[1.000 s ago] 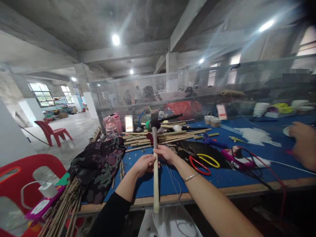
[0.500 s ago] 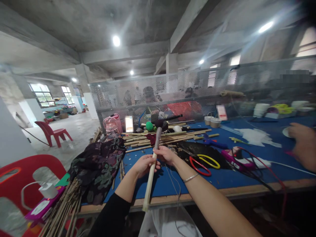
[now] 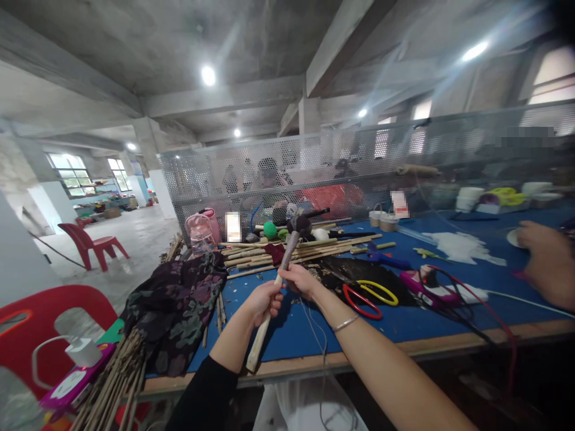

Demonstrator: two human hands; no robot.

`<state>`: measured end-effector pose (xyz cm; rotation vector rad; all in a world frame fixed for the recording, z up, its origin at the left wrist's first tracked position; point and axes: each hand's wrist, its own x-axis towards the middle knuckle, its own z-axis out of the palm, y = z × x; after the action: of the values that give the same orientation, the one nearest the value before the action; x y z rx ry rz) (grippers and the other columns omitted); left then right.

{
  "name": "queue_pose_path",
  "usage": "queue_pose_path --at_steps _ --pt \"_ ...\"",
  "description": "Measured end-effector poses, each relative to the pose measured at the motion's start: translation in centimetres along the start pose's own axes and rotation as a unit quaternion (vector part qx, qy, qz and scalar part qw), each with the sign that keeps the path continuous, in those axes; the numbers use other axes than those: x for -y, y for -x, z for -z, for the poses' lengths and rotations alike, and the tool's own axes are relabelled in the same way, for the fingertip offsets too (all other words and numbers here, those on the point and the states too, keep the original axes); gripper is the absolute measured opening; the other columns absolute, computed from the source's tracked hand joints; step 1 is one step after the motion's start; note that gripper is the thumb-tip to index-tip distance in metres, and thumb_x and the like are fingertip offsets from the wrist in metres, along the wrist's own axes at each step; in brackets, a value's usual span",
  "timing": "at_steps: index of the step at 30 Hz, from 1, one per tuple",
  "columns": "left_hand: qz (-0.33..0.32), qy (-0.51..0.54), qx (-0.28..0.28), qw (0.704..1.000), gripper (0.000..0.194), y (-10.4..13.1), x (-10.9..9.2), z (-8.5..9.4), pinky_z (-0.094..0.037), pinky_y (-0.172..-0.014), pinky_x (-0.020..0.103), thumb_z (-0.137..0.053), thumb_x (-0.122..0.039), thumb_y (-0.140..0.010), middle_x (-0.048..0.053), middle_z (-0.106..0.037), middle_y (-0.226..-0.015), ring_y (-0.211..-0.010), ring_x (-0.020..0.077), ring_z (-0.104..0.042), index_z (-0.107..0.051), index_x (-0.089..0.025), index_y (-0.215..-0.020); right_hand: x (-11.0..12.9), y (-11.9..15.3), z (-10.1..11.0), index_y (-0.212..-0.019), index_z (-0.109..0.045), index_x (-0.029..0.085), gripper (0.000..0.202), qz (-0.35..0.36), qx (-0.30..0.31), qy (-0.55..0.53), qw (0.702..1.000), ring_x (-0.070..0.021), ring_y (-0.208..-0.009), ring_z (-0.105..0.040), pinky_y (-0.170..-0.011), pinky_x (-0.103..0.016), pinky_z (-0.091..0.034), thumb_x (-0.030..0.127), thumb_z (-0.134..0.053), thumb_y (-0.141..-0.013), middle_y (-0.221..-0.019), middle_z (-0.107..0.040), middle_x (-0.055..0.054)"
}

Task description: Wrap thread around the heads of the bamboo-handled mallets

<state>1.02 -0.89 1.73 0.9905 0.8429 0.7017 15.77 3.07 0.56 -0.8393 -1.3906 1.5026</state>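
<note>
partly hidden: stick (image 3: pixel 257 348) in l hand (image 3: pixel 263 301), r hand (image 3: pixel 300 281)

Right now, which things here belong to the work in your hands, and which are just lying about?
Seem part of the work:
- pale stick, grey at its upper end, held by left hand and right hand
- perhaps the loose sticks

Seem just lying about:
- patterned dark cloth
- pink bag
- green ball

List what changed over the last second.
The stick has tilted: its near end swung to the left and its far end went to the right. Left hand and right hand both still grip it; nothing visibly taken up or let go. Scissors and patterned cloth stayed put.
</note>
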Motion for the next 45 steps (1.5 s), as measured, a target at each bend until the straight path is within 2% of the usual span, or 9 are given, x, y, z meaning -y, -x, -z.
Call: queue_pose_path --at_steps 3,7,10,16,23,28,32,38,45 --pt "0.022 0.005 -0.022 0.999 0.028 -0.2 0.1 -0.2 -0.007 -0.032 0.013 -0.057 -0.041 -0.074 -0.011 -0.022 -0.045 -0.030 0.0016 -0.017 -0.040 -0.019 -0.072 0.1 0.0 -0.3 -0.068 -0.043 0.018 0.038 -0.006 0.010 -0.020 1.000 -0.0020 -0.029 -0.016 -0.031 -0.019 -0.007 0.046 -0.068 -0.062 -0.037 -0.027 0.012" --pt "0.100 0.104 0.108 0.984 0.028 0.2 -0.2 0.1 -0.004 -0.031 0.012 -0.051 -0.038 -0.078 -0.011 -0.014 -0.042 -0.030 0.0018 -0.007 -0.036 -0.019 -0.065 0.4 0.5 -0.7 -0.078 -0.046 0.018 0.038 -0.008 0.043 -0.057 0.997 -0.0024 -0.030 -0.016 -0.032 -0.019 -0.008 0.047 -0.066 -0.064 -0.039 -0.029 0.012" --pt "0.128 0.114 0.127 0.977 0.030 0.3 -0.2 0.3 -0.004 -0.030 0.012 -0.050 -0.035 -0.079 -0.011 -0.014 -0.041 -0.029 0.0015 -0.007 -0.033 -0.019 -0.061 0.5 0.7 -0.7 -0.073 -0.045 0.017 0.035 -0.009 0.049 -0.028 0.998 -0.0025 -0.030 -0.017 -0.033 -0.020 -0.007 0.046 -0.065 -0.066 -0.039 -0.028 0.012" --pt "0.020 -0.063 -0.042 0.997 0.024 -1.5 -0.7 -0.6 -0.026 -0.034 0.014 -0.060 -0.033 -0.072 -0.008 -0.039 -0.047 -0.034 0.0035 -0.033 -0.042 -0.018 -0.072 1.0 -0.7 -0.1 -0.060 -0.044 0.016 0.032 -0.018 -0.006 0.049 0.999 -0.0025 -0.032 -0.023 -0.035 -0.020 -0.013 0.040 -0.064 -0.065 -0.039 -0.031 0.010" --pt "-0.144 -0.281 -0.206 0.926 0.054 -4.4 -1.1 1.3 -0.035 -0.044 0.020 -0.069 -0.019 -0.059 -0.004 -0.054 -0.054 -0.042 0.0088 -0.048 -0.047 -0.013 -0.108 0.1 -2.8 -0.4 -0.064 -0.056 0.011 0.024 -0.074 -0.031 0.106 0.991 -0.0037 -0.036 -0.032 -0.038 -0.019 -0.021 0.034 -0.061 -0.069 -0.043 -0.044 0.005" --pt "-0.107 -0.111 -0.113 0.982 0.085 -4.4 -0.6 1.7 -0.037 -0.041 0.021 -0.066 -0.036 -0.065 -0.004 -0.055 -0.053 -0.038 0.0106 -0.049 -0.020 -0.011 -0.132 0.3 -2.9 -0.6 -0.071 -0.054 0.012 0.027 -0.097 0.008 0.045 0.994 -0.0039 -0.034 -0.035 -0.035 -0.017 -0.020 0.039 -0.058 -0.070 -0.044 -0.047 0.005" --pt "-0.098 -0.026 -0.038 0.994 0.071 -3.6 -0.7 1.3 -0.040 -0.044 0.021 -0.062 -0.047 -0.067 0.003 -0.060 -0.064 -0.047 0.0120 -0.055 -0.033 -0.013 -0.123 0.8 -2.9 -0.6 -0.075 -0.054 0.013 0.029 -0.114 0.091 0.028 0.989 -0.0052 -0.030 -0.036 -0.033 -0.016 -0.020 0.042 -0.055 -0.073 -0.041 -0.046 0.006" --pt "-0.110 -0.131 -0.045 0.984 0.056 -3.8 -0.2 2.2 -0.030 -0.040 0.015 -0.068 -0.029 -0.063 -0.005 -0.052 -0.060 -0.044 0.0045 -0.043 -0.045 -0.013 -0.112 -0.5 -2.7 -0.3 -0.072 -0.058 0.010 0.028 -0.053 0.036 0.036 0.997 -0.0106 -0.057 -0.054 -0.055 -0.021 -0.041 0.037 -0.062 -0.070 -0.065 -0.062 -0.003" --pt "-0.075 -0.123 -0.019 0.989 0.060 -3.6 -1.2 2.8 -0.030 -0.040 0.017 -0.072 -0.029 -0.060 -0.010 -0.042 -0.044 -0.038 0.0042 -0.037 -0.049 -0.009 -0.111 -0.7 -2.2 0.7 -0.080 -0.057 0.011 0.035 -0.095 0.078 -0.024 0.992 -0.0090 -0.056 -0.051 -0.053 -0.020 -0.038 0.042 -0.066 -0.068 -0.065 -0.059 -0.001"
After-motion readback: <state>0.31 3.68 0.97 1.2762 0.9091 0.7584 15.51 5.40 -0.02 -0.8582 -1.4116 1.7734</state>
